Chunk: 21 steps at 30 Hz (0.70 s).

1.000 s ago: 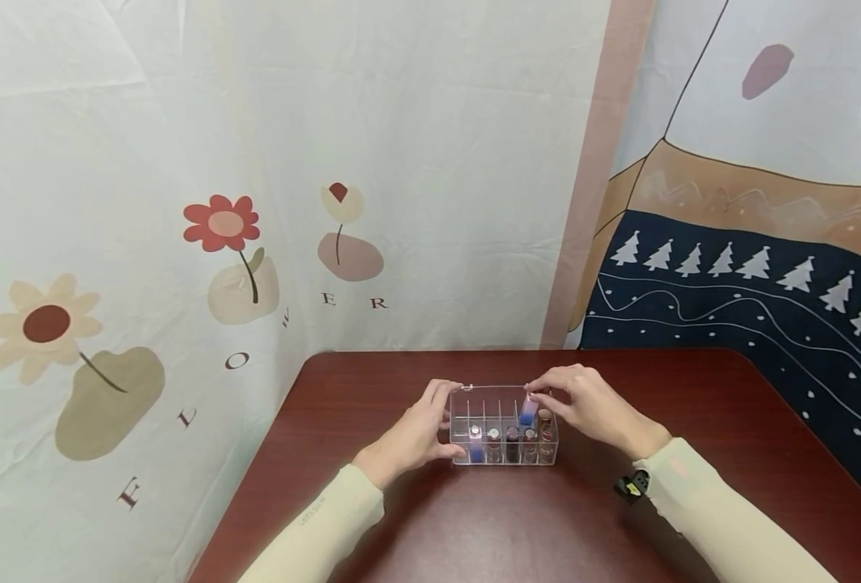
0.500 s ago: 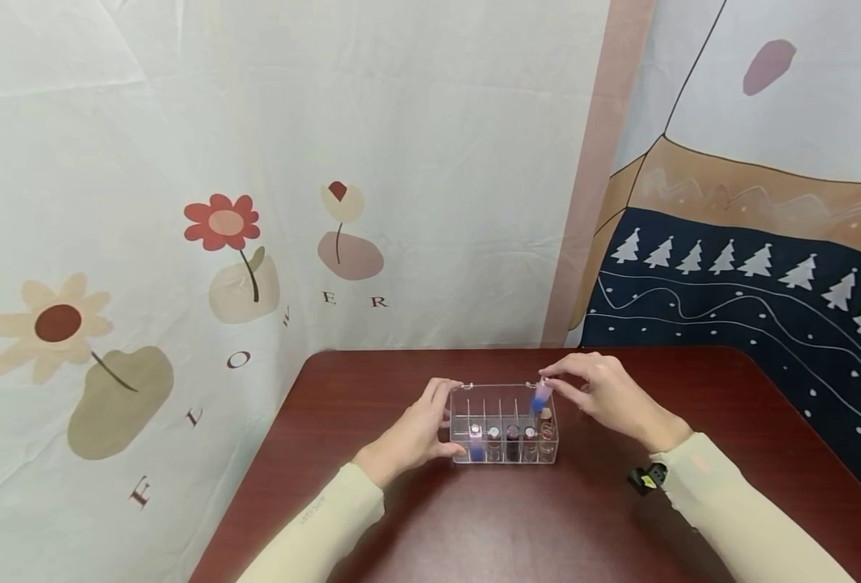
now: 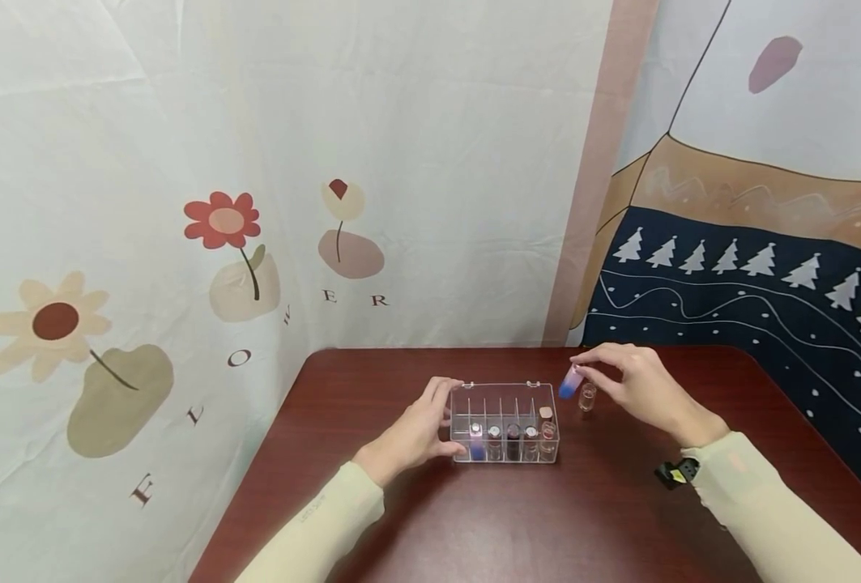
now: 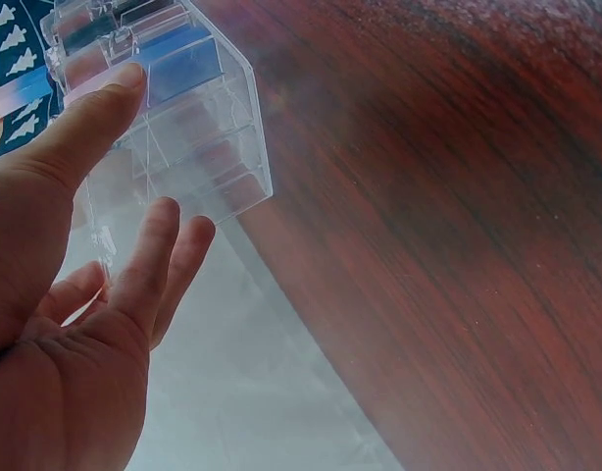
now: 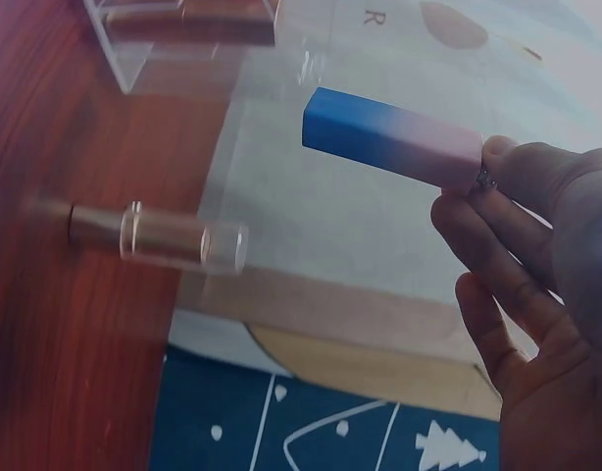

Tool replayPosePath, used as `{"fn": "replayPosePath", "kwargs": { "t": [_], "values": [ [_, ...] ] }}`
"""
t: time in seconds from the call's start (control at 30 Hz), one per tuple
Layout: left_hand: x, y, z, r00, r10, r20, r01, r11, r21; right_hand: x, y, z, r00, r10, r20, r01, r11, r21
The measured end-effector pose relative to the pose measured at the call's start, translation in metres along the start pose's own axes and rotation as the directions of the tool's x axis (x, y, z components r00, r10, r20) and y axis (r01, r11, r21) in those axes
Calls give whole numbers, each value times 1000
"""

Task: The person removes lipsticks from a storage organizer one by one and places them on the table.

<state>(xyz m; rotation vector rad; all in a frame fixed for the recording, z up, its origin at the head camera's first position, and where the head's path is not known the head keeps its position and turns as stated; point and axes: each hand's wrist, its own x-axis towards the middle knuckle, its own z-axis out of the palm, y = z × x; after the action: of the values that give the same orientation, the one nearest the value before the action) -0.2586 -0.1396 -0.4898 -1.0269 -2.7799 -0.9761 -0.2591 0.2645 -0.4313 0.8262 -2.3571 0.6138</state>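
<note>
A clear plastic divided organizer [image 3: 483, 408] sits on the table, with several lipstick tubes upright in its front row. My left hand [image 3: 415, 427] grips its left end, thumb at the front and fingers toward the back; the left wrist view shows the thumb on the organizer [image 4: 198, 142]. Between thumb and fingertips, my right hand [image 3: 641, 393] pinches a square pink-to-blue lipstick tube [image 5: 389, 137] by its pink end. That tube hangs tilted in the air right of the organizer, blue end down. A similar pink-and-blue tube [image 3: 477, 444] stands in the organizer near my left thumb.
A clear round lipstick tube [image 3: 586, 397] stands upright on the table [image 3: 517, 518], just right of the organizer and below my right fingers. Behind the table's far edge hang a flower-printed curtain [image 3: 437, 202] and a dark tree-printed cloth [image 3: 736, 300].
My right hand has lifted the pink-and-blue lipstick tube out of the organizer and carried it right. The clear tube on the table has come into sight. My left hand stays put.
</note>
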Motion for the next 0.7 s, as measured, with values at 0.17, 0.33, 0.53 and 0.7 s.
{"fn": "replayPosePath", "kwargs": {
  "t": [0.17,0.33,0.53,0.7],
  "values": [
    [1,0,0,1000,7,1,-7,1000,3,-6,7,-11,999,40,-2,-40,999,3],
    [1,-1,1,1000,5,7,-5,1000,-1,-11,14,-19,998,58,-16,-58,998,-3],
    [1,0,0,1000,5,6,-5,1000,-8,-17,25,-25,997,71,-35,-71,997,-19],
    [1,0,0,1000,7,5,-7,1000,-9,-22,33,-27,995,96,-33,-97,995,-35]
  ]
}}
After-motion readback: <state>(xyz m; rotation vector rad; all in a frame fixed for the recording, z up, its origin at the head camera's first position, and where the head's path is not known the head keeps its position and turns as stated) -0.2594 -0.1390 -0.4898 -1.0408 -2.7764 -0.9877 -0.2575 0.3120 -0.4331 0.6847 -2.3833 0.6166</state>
